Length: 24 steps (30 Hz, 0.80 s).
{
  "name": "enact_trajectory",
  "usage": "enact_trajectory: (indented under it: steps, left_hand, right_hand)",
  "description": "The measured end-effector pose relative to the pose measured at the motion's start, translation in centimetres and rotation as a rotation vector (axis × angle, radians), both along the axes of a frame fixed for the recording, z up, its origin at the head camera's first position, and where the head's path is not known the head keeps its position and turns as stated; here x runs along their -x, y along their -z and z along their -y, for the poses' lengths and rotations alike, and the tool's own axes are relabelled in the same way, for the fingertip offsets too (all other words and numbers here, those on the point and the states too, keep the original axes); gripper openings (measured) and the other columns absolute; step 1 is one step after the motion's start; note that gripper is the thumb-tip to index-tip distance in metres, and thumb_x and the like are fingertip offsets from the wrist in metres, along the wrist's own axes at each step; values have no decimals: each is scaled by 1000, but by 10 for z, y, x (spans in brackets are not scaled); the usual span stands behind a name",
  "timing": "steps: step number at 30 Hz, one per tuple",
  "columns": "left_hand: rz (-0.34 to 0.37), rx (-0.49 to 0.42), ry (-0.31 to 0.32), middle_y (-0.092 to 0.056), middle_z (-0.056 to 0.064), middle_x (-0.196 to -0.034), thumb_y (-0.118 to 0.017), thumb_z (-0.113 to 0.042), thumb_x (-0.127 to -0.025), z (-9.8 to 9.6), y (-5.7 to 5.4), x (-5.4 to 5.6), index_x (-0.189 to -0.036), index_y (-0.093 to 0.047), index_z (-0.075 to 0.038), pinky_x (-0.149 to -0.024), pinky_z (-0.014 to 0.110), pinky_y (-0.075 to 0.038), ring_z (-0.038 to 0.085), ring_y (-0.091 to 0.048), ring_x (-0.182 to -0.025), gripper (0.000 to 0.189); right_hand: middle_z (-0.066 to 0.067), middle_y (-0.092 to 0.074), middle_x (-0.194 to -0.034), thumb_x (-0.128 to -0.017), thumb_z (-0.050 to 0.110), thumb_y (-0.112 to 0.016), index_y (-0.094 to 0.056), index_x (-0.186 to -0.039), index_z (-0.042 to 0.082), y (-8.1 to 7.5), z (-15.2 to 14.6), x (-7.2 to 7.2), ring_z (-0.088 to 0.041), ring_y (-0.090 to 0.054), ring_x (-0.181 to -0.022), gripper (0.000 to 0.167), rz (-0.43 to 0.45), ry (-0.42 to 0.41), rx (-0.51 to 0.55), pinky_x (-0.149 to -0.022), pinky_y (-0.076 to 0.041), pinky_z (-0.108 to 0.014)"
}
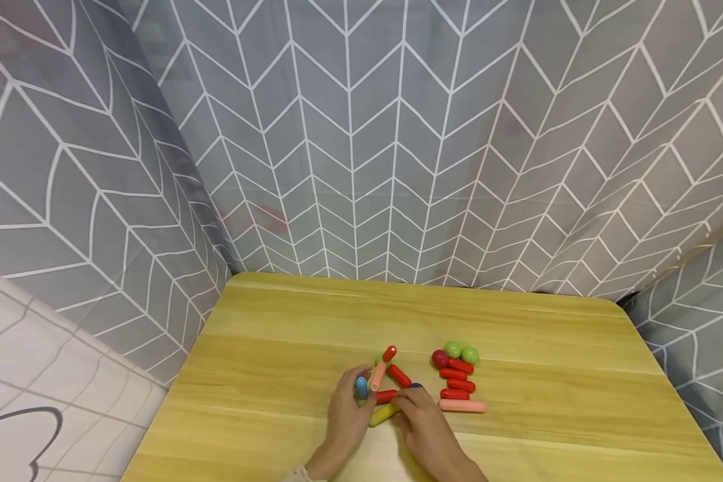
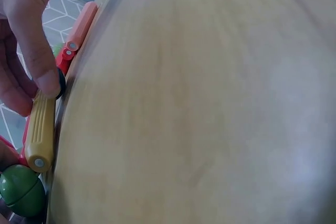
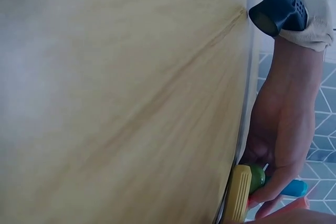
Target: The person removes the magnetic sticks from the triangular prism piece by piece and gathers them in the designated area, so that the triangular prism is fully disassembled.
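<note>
In the head view, sticks and balls form a joined frame between the hands. The left hand (image 1: 346,412) grips a blue stick (image 1: 361,387) at the left corner, its thumb in front. A green ball (image 3: 257,178) shows beside that stick in the right wrist view. My right hand (image 1: 422,418) pinches the right end of the yellow stick (image 1: 383,415), and its fingers partly cover a dark blue ball (image 1: 416,385). Behind the yellow stick lies a red stick (image 1: 386,396). A pink stick (image 1: 377,376) slants up near another red stick (image 1: 399,376).
To the right, a red ball (image 1: 440,358) and two green balls, one at the back (image 1: 452,349), sit by several red sticks (image 1: 454,394). One loose pink stick (image 1: 462,406) lies in front of them. The wooden table (image 1: 277,328) backs onto a patterned grey curtain (image 1: 367,167).
</note>
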<state>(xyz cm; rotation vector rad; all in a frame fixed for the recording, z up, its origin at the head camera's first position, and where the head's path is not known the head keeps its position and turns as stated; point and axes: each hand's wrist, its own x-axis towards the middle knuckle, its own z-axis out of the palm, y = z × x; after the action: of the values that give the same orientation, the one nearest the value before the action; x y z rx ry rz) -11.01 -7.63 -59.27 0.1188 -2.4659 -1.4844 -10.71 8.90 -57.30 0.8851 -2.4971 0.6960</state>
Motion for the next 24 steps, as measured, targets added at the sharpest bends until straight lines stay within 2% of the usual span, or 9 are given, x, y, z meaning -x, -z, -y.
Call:
enact_trajectory:
  steps: [9, 18, 24]
  left_hand:
    - [2, 7, -4, -69, -1, -117, -72, -6, -88, -1, 1, -1, -127, -64, -14, -99, 41, -56, 20, -66, -112, 40]
    - [-49, 32, -4, -70, -2, -114, -74, -8, -88, 0, 0, -1, -124, -65, -15, -96, 38, -56, 19, -67, -109, 37]
    - [-52, 36, -12, -70, -3, -111, -75, -8, -87, 0, 0, -1, -123, -66, -16, -95, 37, -56, 17, -68, -107, 37]
  right_hand:
    - [3, -68, -96, -76, -8, -75, -74, -90, 9, -1, 3, 2, -12, -58, -91, 23, 24, 18, -75, -79, -55, -26]
    - [1, -64, -95, -72, -14, -73, -73, -91, 7, -7, 9, 2, -16, -57, -92, 28, 11, 50, -167, -81, -56, -30]
    - [-1, -61, -94, -70, -16, -70, -72, -90, 5, -6, 13, 1, -17, -56, -95, 29, 18, 74, -216, -83, -57, -30]
